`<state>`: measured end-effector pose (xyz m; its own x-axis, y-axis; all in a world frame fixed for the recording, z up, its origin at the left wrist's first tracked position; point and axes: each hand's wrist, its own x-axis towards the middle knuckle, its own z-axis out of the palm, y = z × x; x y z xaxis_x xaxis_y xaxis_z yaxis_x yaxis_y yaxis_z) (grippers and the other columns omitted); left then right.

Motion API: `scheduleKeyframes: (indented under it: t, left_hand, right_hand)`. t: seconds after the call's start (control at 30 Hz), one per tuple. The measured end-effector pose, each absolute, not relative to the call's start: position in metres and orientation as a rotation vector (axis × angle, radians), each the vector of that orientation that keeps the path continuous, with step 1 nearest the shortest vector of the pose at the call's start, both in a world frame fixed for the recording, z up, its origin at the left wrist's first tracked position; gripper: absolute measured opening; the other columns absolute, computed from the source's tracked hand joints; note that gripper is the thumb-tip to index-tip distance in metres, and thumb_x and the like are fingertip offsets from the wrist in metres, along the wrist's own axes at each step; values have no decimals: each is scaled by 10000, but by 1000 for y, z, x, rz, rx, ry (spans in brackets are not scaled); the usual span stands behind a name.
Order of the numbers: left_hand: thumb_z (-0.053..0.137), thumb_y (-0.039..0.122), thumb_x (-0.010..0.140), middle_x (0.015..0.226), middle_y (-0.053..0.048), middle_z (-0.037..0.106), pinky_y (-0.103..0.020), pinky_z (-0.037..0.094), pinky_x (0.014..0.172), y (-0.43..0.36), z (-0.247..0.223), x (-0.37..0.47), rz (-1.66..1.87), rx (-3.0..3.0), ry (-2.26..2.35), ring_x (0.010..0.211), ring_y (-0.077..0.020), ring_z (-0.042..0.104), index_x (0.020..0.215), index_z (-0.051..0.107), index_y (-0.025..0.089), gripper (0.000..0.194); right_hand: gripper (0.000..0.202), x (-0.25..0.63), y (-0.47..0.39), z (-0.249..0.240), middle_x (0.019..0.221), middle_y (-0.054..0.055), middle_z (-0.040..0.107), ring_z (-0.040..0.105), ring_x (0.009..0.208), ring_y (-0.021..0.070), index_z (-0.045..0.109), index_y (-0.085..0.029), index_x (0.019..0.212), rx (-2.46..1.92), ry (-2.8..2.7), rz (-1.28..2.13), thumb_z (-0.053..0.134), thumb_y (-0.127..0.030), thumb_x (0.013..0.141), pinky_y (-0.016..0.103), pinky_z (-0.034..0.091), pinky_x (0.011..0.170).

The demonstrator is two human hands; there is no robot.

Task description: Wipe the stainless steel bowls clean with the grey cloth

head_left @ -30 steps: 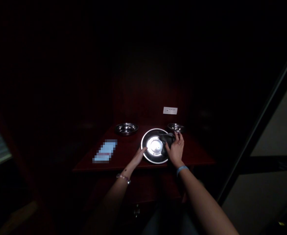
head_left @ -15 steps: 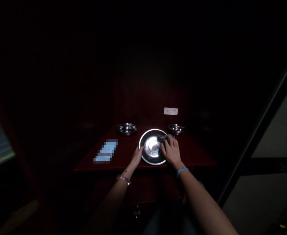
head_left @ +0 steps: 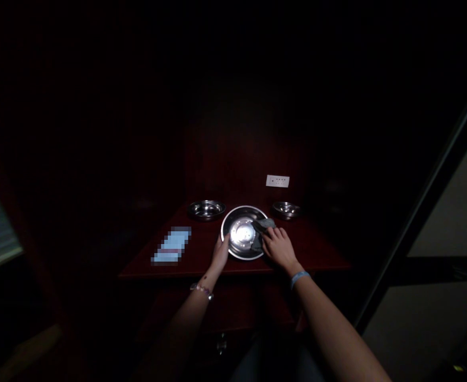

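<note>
A shiny stainless steel basin (head_left: 243,233) is tilted toward me above the front of the dark red table (head_left: 201,260). My left hand (head_left: 219,253) grips its left rim, thumb over the inside and the other fingers hidden behind. At the right side, my right hand (head_left: 280,245) is closed on a grey-green cloth (head_left: 266,225). Part of the cloth lies against the inner wall of the basin and part sticks out over the rim. A pale band circles the right wrist and a beaded bracelet the left.
Two more steel basins stand toward the back, a wider one (head_left: 207,210) at left and a smaller one (head_left: 286,210) at right. A blurred-out light blue rectangle (head_left: 173,245) lies on the table's left. A white wall socket (head_left: 277,181) is behind.
The basin has shifted slightly left and up with my left hand. More of the cloth shows now, and my right hand sits a little lower against the basin's right side.
</note>
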<state>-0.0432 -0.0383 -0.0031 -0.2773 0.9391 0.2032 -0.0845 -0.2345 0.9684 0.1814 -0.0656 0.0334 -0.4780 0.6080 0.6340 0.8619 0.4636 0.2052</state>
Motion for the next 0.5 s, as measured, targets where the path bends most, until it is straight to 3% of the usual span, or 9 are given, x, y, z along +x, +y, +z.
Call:
scheduleKeyframes:
  t: [0.13, 0.33, 0.5]
  left_hand:
    - [501, 353, 974, 1358, -146, 685, -448, 379, 1199, -39, -3, -43, 1629, 1159, 1187, 1322, -290, 602, 1301, 650, 145, 415]
    - [488, 362, 997, 1407, -174, 651, -446, 395, 1183, -39, -2, -42, 1624, 1122, 1185, 1341, -310, 585, 1340, 621, 108, 448]
    - [461, 368, 1010, 1362, -206, 673, -431, 401, 1178, -35, -5, -44, 1613, 1115, 1167, 1312, -318, 604, 1283, 648, 56, 455]
  right_hand:
    - [377, 178, -63, 33, 1326, 160, 673, 587, 1231, 306, 702, -159, 1286, -1133, -2319, -708, 475, -255, 1001, 508, 384, 1154]
    - [528, 177, -59, 20, 1548, 164, 521, 423, 1474, 314, 546, -92, 1474, -1120, -2253, -645, 455, -350, 1023, 514, 288, 1251]
    - [532, 178, -63, 22, 1594, 131, 471, 380, 1510, 308, 576, -183, 1463, -1067, -2303, -598, 513, -454, 1009, 539, 286, 1255]
